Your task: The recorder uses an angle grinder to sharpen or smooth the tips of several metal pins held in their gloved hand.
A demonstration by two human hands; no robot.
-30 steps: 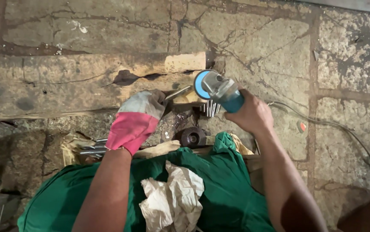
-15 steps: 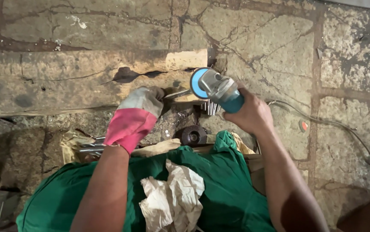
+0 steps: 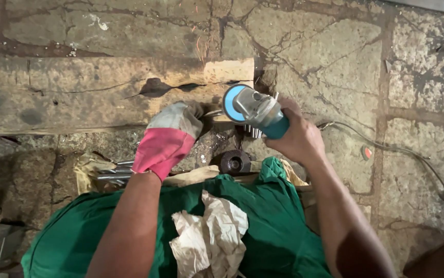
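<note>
— On the cracked stone floor, just this side of the wooden beam (image 3: 103,100): anything held there?

— Yes. A thin metal piece (image 3: 212,113), pinned against the beam's near edge by the left hand (image 3: 168,139) in a grey-and-pink work glove. Fingers closed down over it, only a short bright end poking out to the right.

— And the right hand (image 3: 296,141)?

— Bare, wrapped tight around the teal body of an angle grinder (image 3: 255,110). Disc end turned left, toward the glove. A few orange sparks (image 3: 199,44) thrown far, up over the beam.

— Which way from the grinder to the metal?

— Left and a touch far. Disc and exposed end nearly meeting, perhaps touching; contact itself too small to tell. Long axis of the metal piece roughly left to right, along the beam. Grinder body angled from near right to far left, so almost in line with it.

— Nearer hand?

— The gloved left, already on the piece. Right hand just beside, only the tool's head between.

— Anything else close by?

— Dark round metal part (image 3: 235,162) on the floor near the wrists, several steel rods (image 3: 114,172) to the left, a grey power cord (image 3: 412,159) trailing off right, crumpled pale cloth (image 3: 211,239) on the green garment (image 3: 273,231) in the lap.
</note>
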